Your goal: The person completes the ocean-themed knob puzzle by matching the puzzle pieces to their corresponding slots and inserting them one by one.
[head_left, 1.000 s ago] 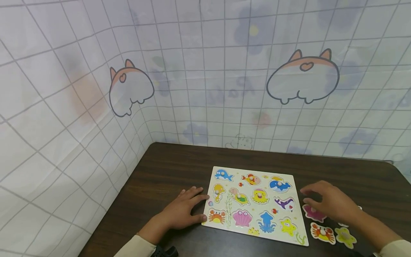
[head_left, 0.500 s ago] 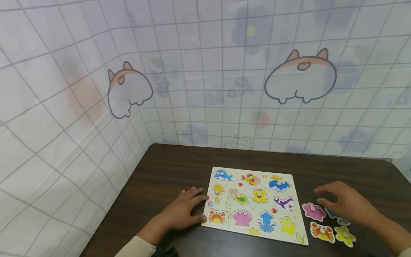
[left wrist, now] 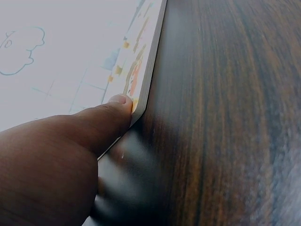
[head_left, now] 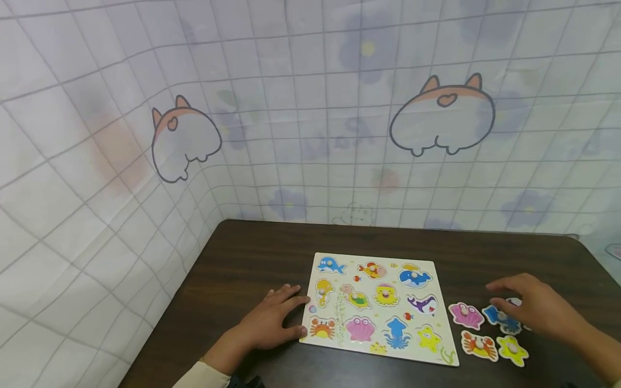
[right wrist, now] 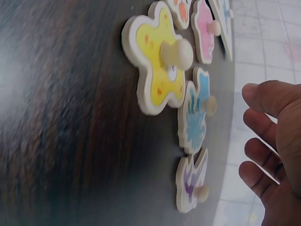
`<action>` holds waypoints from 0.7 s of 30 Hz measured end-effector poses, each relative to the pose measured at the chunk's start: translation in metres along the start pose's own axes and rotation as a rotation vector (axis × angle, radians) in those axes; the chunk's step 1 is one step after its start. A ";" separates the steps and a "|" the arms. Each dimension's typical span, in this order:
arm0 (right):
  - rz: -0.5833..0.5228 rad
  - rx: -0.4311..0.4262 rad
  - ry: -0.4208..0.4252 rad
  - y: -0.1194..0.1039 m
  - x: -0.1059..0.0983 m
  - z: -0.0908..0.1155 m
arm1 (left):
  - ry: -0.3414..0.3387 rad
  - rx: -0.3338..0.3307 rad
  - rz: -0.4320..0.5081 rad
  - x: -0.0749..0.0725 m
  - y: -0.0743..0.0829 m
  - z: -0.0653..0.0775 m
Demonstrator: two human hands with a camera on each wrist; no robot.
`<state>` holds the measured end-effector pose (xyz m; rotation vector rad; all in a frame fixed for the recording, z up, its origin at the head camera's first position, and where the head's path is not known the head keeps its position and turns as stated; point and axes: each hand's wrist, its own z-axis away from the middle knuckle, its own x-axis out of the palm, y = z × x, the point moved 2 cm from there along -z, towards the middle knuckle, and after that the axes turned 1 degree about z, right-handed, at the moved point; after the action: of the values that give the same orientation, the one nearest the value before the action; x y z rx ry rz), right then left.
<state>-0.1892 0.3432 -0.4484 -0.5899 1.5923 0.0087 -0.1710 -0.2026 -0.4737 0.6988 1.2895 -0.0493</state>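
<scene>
The sea-animal puzzle board (head_left: 378, 353) lies flat on the table. My left hand (head_left: 267, 318) rests at its left edge, and in the left wrist view the thumb (left wrist: 110, 117) presses on a corner. My right hand (head_left: 538, 307) hovers over the loose knobbed pieces right of the board, fingers loosely bent around nothing. Nearest to it are the blue squid piece (head_left: 506, 320) and the purple whale piece (right wrist: 188, 183), which the hand partly covers in the head view. Beside these lie the pink shell piece (head_left: 467, 317), crab piece (head_left: 477, 346) and yellow starfish piece (head_left: 512, 351).
Several knobbed pieces sit in the board's upper part, among them a seahorse (head_left: 323, 292), a turtle (head_left: 356, 297) and an octopus (head_left: 385, 295). A patterned curtain (head_left: 310, 161) stands behind and left of the dark wooden table (head_left: 262, 242).
My right hand has moved right, away from the board's edge, and the shell and squid pieces show more fully. The left hand stays at the board. The head view has shifted slightly.
</scene>
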 end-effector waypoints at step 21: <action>0.054 0.109 -0.023 0.029 -0.005 0.020 | -0.013 -0.010 -0.005 0.002 -0.004 -0.002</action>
<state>-0.1814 0.3765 -0.4563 -0.4608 1.5752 -0.0308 -0.1733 -0.2043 -0.4773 0.6860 1.2788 -0.0517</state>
